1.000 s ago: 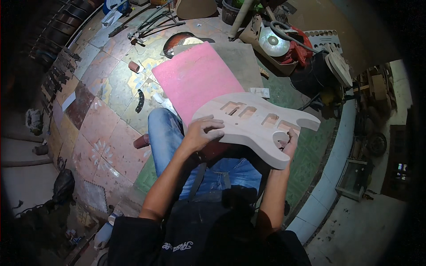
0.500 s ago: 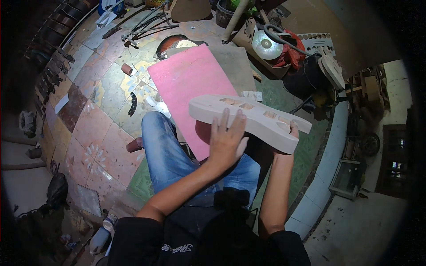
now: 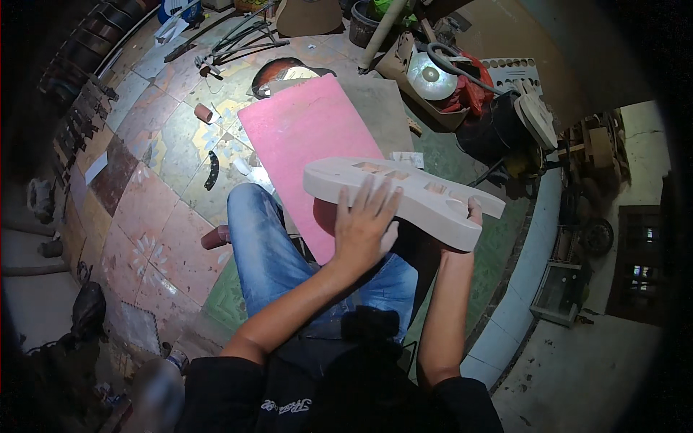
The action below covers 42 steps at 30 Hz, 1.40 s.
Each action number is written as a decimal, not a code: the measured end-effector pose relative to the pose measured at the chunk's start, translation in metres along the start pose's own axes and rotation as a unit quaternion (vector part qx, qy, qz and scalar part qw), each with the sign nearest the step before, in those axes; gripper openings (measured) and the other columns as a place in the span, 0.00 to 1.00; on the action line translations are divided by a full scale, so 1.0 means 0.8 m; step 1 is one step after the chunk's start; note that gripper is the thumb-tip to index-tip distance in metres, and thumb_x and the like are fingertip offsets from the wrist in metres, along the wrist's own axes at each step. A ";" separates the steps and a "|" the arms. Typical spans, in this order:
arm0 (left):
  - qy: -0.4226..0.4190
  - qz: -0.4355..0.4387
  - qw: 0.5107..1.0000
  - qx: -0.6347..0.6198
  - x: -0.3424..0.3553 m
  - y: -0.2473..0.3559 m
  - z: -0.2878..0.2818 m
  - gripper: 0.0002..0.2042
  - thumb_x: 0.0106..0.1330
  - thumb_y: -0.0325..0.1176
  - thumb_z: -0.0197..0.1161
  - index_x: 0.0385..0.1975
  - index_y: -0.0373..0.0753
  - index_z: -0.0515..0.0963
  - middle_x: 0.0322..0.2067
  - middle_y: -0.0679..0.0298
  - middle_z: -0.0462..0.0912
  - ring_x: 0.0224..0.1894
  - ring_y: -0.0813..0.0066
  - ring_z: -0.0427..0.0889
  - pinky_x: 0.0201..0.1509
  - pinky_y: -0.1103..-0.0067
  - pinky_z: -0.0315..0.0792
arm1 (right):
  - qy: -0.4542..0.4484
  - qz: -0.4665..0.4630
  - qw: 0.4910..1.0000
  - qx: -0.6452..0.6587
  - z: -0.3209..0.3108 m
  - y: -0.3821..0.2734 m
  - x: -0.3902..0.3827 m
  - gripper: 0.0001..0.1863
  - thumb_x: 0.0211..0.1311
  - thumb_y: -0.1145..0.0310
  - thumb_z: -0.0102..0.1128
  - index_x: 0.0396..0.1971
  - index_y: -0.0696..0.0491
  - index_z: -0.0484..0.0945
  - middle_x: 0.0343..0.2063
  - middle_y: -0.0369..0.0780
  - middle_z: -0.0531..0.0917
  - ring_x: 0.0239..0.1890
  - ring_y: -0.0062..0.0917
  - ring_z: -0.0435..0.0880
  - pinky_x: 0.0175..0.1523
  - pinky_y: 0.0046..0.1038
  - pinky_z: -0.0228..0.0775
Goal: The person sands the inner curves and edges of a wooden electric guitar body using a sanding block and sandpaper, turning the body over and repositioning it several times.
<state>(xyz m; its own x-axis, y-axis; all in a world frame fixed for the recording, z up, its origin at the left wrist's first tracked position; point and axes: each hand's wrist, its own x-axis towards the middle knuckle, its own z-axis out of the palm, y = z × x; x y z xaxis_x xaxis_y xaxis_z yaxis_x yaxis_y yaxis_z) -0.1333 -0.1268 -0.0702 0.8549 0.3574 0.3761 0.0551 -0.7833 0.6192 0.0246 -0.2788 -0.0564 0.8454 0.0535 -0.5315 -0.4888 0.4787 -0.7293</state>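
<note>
An unfinished electric guitar body point(image 3: 416, 189) of pale bare wood, with several cut-out cavities in its upper face, is held tilted above my lap. My right hand point(image 3: 474, 211) grips its right end; fingertips show over the edge by the cutaway, while the rest of that hand is hidden behind the wood. Against the near side my left hand point(image 3: 366, 225) lies flat, fingers spread and stretched up over the edge onto the face. Under the body and beyond it lies a pink padded board point(image 3: 307, 123).
A sunburst guitar body point(image 3: 278, 76) lies beyond the pink board. On the tiled floor are a brown roll point(image 3: 203, 113) and a curved black strip point(image 3: 211, 170). To the far right stand a cardboard box point(image 3: 404, 68) of odds and ends and a black bucket point(image 3: 491, 130).
My left hand has slid slightly down along the near side of the guitar body, its fingers a little more spread. The right hand keeps its grip, and the whole view has shifted slightly.
</note>
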 end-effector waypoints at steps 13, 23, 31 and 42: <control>0.003 0.116 0.972 -0.203 -0.003 0.080 -0.010 0.34 0.54 0.34 0.69 0.64 0.35 0.70 0.68 0.51 0.68 0.72 0.47 0.63 0.72 0.47 0.54 | -0.062 -0.033 0.996 -0.056 -0.009 0.008 -0.007 0.24 0.66 0.50 0.51 0.50 0.54 0.75 0.44 0.45 0.82 0.47 0.41 0.82 0.56 0.41 0.76; -0.036 -0.012 0.998 -0.055 -0.035 0.007 0.010 0.46 0.56 0.59 0.67 0.70 0.33 0.63 0.72 0.49 0.61 0.75 0.50 0.55 0.76 0.50 0.44 | -0.050 0.029 0.997 0.053 0.012 0.011 -0.013 0.28 0.66 0.51 0.52 0.59 0.54 0.69 0.52 0.46 0.78 0.53 0.41 0.80 0.58 0.44 0.75; -0.021 -0.162 0.986 0.040 -0.047 -0.056 0.000 0.49 0.61 0.52 0.66 0.75 0.31 0.49 0.76 0.43 0.45 0.78 0.44 0.45 0.77 0.50 0.39 | -0.005 0.004 0.999 0.034 0.032 0.008 -0.038 0.28 0.66 0.51 0.52 0.59 0.53 0.69 0.51 0.47 0.79 0.53 0.43 0.80 0.58 0.45 0.76; -0.084 -0.056 0.995 -0.017 -0.032 0.017 0.019 0.61 0.52 0.58 0.71 0.74 0.27 0.40 0.75 0.34 0.38 0.78 0.36 0.35 0.78 0.50 0.32 | -0.029 0.002 0.999 0.039 0.031 0.014 -0.029 0.28 0.64 0.49 0.54 0.56 0.54 0.72 0.50 0.47 0.79 0.52 0.42 0.80 0.58 0.45 0.74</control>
<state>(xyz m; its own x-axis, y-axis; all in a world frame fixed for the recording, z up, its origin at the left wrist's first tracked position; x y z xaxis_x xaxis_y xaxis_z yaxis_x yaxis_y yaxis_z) -0.1462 -0.1544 -0.0821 0.9189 0.3485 0.1847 0.1393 -0.7249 0.6746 0.0047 -0.2532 -0.0413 0.8553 0.1047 -0.5075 -0.4763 0.5447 -0.6902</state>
